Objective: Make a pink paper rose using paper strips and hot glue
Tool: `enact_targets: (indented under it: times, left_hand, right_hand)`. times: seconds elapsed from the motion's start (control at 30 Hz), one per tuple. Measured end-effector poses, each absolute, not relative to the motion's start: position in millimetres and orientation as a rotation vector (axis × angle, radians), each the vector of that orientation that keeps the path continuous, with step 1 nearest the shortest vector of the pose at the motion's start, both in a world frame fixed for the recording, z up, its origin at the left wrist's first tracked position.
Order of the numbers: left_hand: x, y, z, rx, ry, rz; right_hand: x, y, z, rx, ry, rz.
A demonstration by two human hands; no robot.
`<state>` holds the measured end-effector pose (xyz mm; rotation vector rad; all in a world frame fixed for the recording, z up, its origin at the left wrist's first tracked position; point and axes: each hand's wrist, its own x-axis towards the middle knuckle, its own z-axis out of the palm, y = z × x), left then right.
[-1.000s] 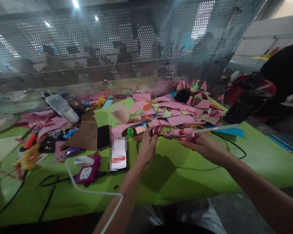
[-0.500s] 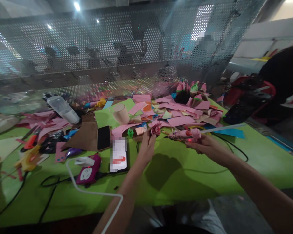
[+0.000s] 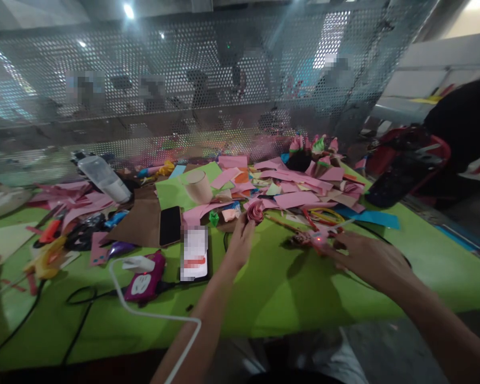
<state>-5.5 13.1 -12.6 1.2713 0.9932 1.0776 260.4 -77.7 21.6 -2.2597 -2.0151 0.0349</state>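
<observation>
My left hand (image 3: 240,242) is closed on a pink rolled-paper rose (image 3: 256,212), held upright above the green table (image 3: 256,304). To its right, a pink hot glue gun (image 3: 309,238) with a lit red light lies low over the table, its nozzle end pointing left. My right hand (image 3: 366,258) is at the gun's rear end, its fingers apart and loose from the grip. Whether a fingertip still touches the gun is blurred. Behind the gun sit a thin stick (image 3: 282,221) and yellow-handled scissors (image 3: 326,216).
Pink paper strips (image 3: 298,199) cover the table's back, beside a beige cup (image 3: 199,188). Leftward are a black phone (image 3: 170,226), a lit phone (image 3: 194,256), a magenta power socket (image 3: 144,282), a white cable (image 3: 156,316), a yellow glue gun (image 3: 48,261) and a bottle (image 3: 104,178).
My right hand has lowered the pink glue gun toward the table and its fingers have loosened from it. My left hand stays nearly still with the paper rose.
</observation>
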Motion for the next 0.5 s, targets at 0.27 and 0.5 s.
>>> enact_targets:
  times: [0.27,0.5]
  left_hand:
    - [-4,14,-15,1.292,0.930,1.096]
    - [-4,9,-2,1.340,0.940,1.062]
  right_hand:
    - [219,-57,59,-1.555,-2.099,0.022]
    - [174,-16,45,-1.170,-2.095,0.112]
